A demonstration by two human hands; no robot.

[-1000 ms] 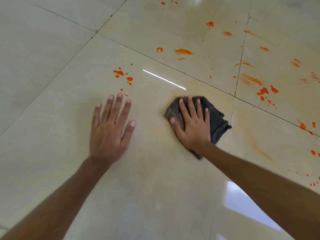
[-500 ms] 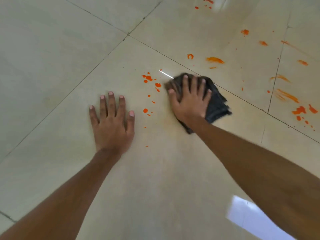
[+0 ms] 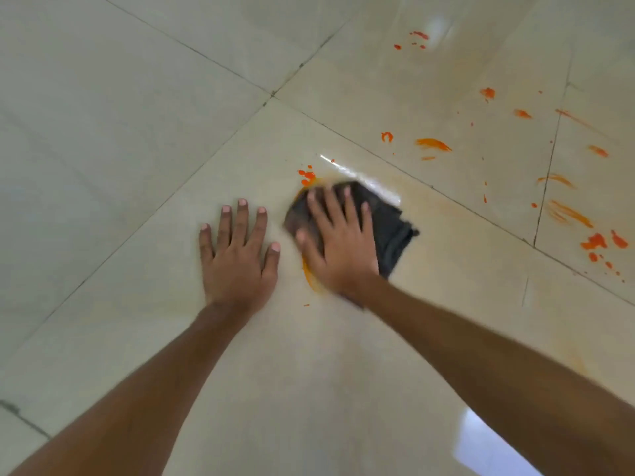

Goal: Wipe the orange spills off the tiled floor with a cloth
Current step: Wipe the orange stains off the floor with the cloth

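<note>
Where the cloth lies: the crumpled dark grey cloth (image 3: 391, 225) is spread on the glossy beige tiled floor (image 3: 120, 149), pinned under the right hand, with loose folds showing past the fingertips and out to the right.
Right hand: the right hand (image 3: 340, 249) lies palm down on the cloth, fingers straight and fanned, pressing the fabric to the tile rather than gripping it; its outline is blurred.
Left hand: the left hand (image 3: 237, 259) lies flat on bare tile just beside the cloth's left edge, fingers straight and spread, holding nothing; its thumb is near the right thumb but apart from it.
Nearest spills: bright orange droplets (image 3: 307, 176) sit just beyond the cloth's far left corner; a curved orange smear (image 3: 309, 276) runs along the left side of the right palm.
Farther spills: orange streaks (image 3: 433, 144) lie on the next tile beyond the cloth; thick orange blobs (image 3: 594, 241) sit well apart at the right edge, with more dashes and specks scattered between.
Haze: a faint orange film tints the tile around the cloth.
Grout lines: thin dark grout lines (image 3: 343, 132) cross beyond the left hand.
Reflections: a white glare streak (image 3: 360, 175) touches the cloth's far edge; a bright patch (image 3: 488, 444) shines at lower right.
</note>
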